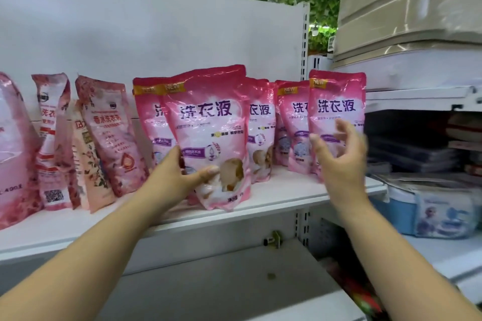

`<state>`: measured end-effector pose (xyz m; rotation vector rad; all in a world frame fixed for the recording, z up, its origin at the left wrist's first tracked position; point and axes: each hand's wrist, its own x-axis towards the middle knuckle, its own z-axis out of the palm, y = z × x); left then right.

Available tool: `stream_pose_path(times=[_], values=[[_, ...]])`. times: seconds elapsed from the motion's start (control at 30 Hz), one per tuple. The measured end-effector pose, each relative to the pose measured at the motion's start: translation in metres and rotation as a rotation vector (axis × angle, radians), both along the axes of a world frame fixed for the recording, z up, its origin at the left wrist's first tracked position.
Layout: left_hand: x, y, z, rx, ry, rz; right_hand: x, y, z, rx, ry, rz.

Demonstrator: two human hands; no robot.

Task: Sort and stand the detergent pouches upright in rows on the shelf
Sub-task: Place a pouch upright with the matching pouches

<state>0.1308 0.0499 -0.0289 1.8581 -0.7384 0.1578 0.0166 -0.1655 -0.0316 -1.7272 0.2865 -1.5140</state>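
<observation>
A: Several pouches stand on the white shelf (pixel 273 197). At far left, paler rose-printed pouches (pixel 107 138) lean against one another; one reads 香水洗衣液 and another carries a QR code.

B: And the hands?

A: The left hand (pixel 180 177) grasps the front pink pouch (pixel 211 138) low on its left edge, thumb across the face. That pouch sits near the shelf's front lip, tilted a little. It reads 洗衣液, with a NEW tag at the top corner.

B: So it is being stood up?

A: I judge so, in the middle of the shelf. To the right, the right hand (pixel 339 154) hovers with fingers spread and relaxed, grasping nothing, just before the rightmost pink pouch (pixel 336 109), same 洗衣液 and NEW.

B: Next?

A: Probably settling the held pouch square on its base, in line with those behind, while the right hand steadies its neighbour.
</observation>
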Motion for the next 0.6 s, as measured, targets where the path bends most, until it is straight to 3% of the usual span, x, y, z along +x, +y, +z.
stream_pose_path(times=[0.1,0.2,0.27,0.43,0.53,0.6], values=[[-0.002,-0.036,0.000,0.012,-0.040,0.019,-0.007,-0.049,0.009,0.153,0.083,-0.115],[0.004,-0.059,-0.001,-0.007,0.042,-0.067,-0.004,-0.084,0.006,0.307,0.425,0.058],[0.008,-0.065,-0.004,-0.012,0.056,-0.067,-0.001,-0.095,0.000,0.294,0.476,0.171],[0.007,-0.070,-0.006,0.024,0.032,-0.031,0.000,-0.102,-0.011,0.352,0.268,0.083],[0.003,-0.067,-0.006,0.032,0.048,-0.064,-0.013,-0.095,-0.015,0.362,0.127,0.133],[-0.003,-0.065,-0.002,0.050,0.063,0.024,-0.024,-0.080,-0.016,0.344,0.053,0.198]])
